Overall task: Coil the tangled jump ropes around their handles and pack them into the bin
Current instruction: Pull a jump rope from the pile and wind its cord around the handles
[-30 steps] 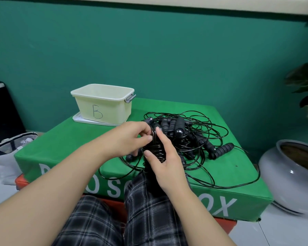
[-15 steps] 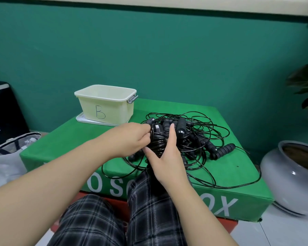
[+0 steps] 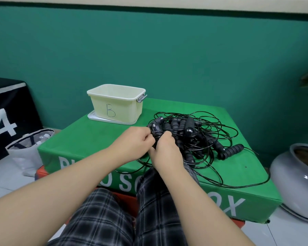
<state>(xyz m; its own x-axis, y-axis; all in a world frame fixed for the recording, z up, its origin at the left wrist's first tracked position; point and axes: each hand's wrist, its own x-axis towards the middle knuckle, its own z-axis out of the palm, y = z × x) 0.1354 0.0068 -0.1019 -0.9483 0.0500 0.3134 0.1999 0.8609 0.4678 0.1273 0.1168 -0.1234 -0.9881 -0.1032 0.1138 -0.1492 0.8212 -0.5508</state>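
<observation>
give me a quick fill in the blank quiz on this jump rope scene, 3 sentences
1. The cream plastic bin bears the handwritten letter ____.
2. The tangled black jump ropes lie on a box whose cover is ____ in colour.
3. The left hand and right hand both hold a coiled black rope bundle, seen to the ____ of the bin.

Missing words: B; green; right

left hand (image 3: 132, 142): fingers curled, gripping | right hand (image 3: 164, 150): fingers curled, gripping
</observation>
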